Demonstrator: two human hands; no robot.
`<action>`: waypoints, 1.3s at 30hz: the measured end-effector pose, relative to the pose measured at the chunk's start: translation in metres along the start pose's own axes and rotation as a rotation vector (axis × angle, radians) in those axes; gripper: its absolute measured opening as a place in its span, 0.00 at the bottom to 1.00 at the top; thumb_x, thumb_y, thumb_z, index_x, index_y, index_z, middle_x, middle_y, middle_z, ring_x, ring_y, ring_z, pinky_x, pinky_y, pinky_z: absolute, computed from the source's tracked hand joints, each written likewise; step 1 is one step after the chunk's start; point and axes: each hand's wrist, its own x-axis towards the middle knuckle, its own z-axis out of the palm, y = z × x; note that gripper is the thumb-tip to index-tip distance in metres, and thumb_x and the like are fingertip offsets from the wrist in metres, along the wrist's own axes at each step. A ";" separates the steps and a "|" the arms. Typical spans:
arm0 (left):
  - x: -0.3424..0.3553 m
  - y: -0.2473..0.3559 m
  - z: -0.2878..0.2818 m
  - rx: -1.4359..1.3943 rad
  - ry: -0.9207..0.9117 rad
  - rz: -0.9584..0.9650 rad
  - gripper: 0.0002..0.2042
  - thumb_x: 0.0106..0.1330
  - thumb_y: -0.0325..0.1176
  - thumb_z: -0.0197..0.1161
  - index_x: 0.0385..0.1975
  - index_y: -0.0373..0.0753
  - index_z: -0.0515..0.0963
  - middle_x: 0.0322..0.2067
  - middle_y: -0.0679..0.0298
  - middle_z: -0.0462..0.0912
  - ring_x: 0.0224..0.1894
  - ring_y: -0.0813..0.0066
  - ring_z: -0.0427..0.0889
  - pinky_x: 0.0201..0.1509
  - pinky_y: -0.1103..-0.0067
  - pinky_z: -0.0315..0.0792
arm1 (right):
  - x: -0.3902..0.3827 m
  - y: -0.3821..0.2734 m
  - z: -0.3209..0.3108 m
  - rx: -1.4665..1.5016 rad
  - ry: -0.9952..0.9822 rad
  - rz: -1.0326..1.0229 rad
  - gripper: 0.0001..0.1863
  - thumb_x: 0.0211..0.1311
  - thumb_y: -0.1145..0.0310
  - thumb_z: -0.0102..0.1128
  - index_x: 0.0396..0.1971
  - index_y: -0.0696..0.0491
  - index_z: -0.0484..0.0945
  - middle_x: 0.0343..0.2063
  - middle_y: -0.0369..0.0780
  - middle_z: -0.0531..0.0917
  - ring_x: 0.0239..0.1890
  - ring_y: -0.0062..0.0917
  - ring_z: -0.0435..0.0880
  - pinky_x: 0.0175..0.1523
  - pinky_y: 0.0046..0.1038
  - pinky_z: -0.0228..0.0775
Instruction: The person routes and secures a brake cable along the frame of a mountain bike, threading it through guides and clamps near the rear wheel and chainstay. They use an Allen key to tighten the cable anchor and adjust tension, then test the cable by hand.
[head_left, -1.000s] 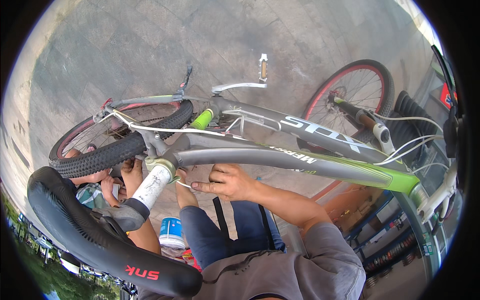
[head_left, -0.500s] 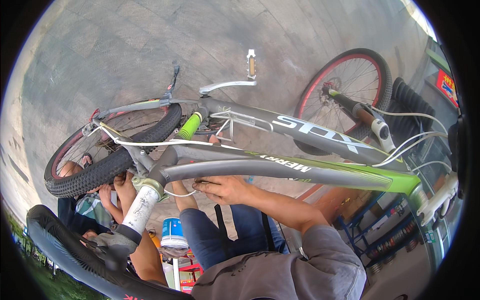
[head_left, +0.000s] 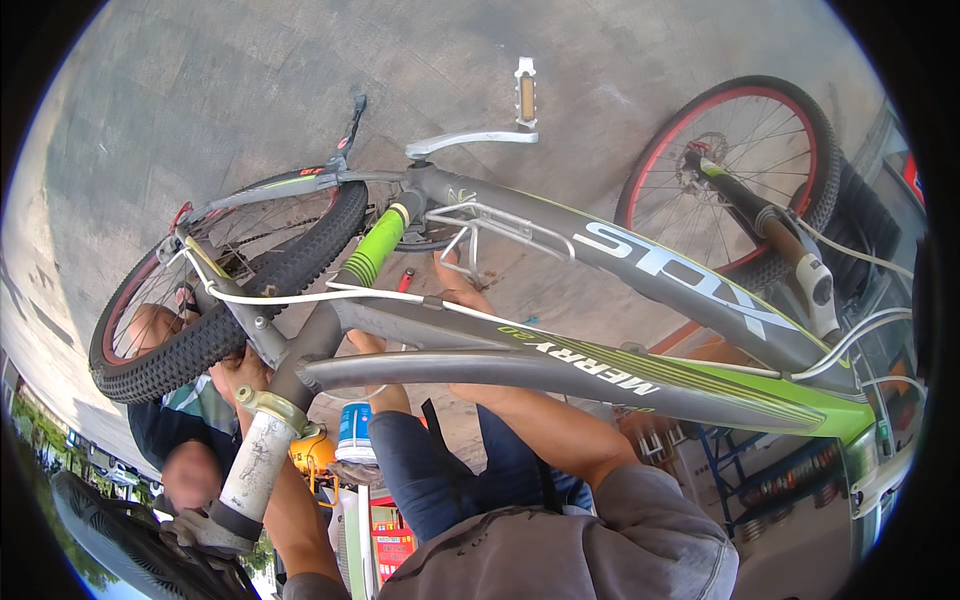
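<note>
Clearly, white lettering [head_left: 652,262] marks the bicycle frame [head_left: 460,368].

Bright daylight; paving [head_left: 250,90] evenly lit, paler at left; edges fisheye-bent, corners black.

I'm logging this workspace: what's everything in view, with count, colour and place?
Bicycle frame: one, grey and green, centre
Left wheel: one, black and red, left
Right wheel: one, black and red, upper right
Saddle: one, black, lower left
Seat post: one, white, above saddle
Cables: several, white, along frame
Bottle cage: one, silver, inside frame
Pedal: one, silver and amber, top centre
Crank: one, silver, below pedal
Tub: one, blue and white, lower centre
Rounded object: one, yellow, left of tub
Another person: one, dark clothing, left
Trousers: one pair, blue, lower centre
Shirt: one, grey, bottom
Left hand: one, bare, by left wheel
Right forearm: one, bare, lower centre, its hand hidden
</note>
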 end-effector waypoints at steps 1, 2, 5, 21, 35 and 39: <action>0.000 0.005 -0.011 0.107 -0.059 0.004 0.11 0.60 0.24 0.63 0.42 0.32 0.77 0.34 0.61 0.82 0.32 0.76 0.80 0.32 0.81 0.73 | 0.001 0.002 -0.006 0.032 -0.001 0.028 0.21 0.62 0.62 0.59 0.51 0.56 0.67 0.30 0.35 0.76 0.32 0.14 0.75 0.38 0.19 0.69; 0.010 0.002 -0.013 0.231 -0.074 -0.024 0.12 0.60 0.24 0.63 0.44 0.32 0.76 0.34 0.60 0.82 0.32 0.75 0.80 0.33 0.81 0.74 | 0.003 0.006 -0.011 0.059 0.009 0.042 0.21 0.63 0.61 0.58 0.50 0.57 0.68 0.30 0.35 0.76 0.34 0.14 0.75 0.40 0.18 0.69; 0.014 -0.008 -0.014 -0.113 -0.156 -0.018 0.17 0.59 0.24 0.63 0.49 0.31 0.74 0.41 0.57 0.81 0.40 0.74 0.80 0.35 0.82 0.74 | 0.018 0.010 -0.029 -0.115 -0.134 -0.126 0.17 0.62 0.65 0.57 0.47 0.58 0.74 0.43 0.44 0.76 0.46 0.29 0.76 0.52 0.28 0.68; -0.004 0.008 -0.004 -0.009 -0.052 -0.009 0.17 0.59 0.24 0.63 0.49 0.32 0.74 0.41 0.57 0.80 0.40 0.74 0.79 0.36 0.81 0.74 | 0.019 0.016 -0.028 -0.068 -0.164 -0.402 0.10 0.60 0.76 0.56 0.42 0.55 0.78 0.43 0.54 0.77 0.46 0.41 0.80 0.54 0.38 0.71; -0.005 0.010 -0.008 0.018 -0.053 0.007 0.17 0.59 0.24 0.63 0.49 0.32 0.74 0.42 0.57 0.80 0.41 0.74 0.79 0.37 0.81 0.74 | 0.035 0.020 -0.053 -0.054 -0.424 -0.253 0.18 0.61 0.69 0.57 0.48 0.64 0.75 0.44 0.51 0.77 0.47 0.36 0.78 0.52 0.33 0.69; -0.004 0.010 -0.004 0.016 -0.046 0.024 0.17 0.59 0.24 0.63 0.49 0.32 0.74 0.42 0.57 0.80 0.41 0.74 0.79 0.38 0.81 0.74 | 0.037 0.007 -0.052 -0.110 -0.427 -0.108 0.15 0.62 0.73 0.56 0.45 0.65 0.77 0.43 0.46 0.78 0.47 0.29 0.78 0.51 0.25 0.67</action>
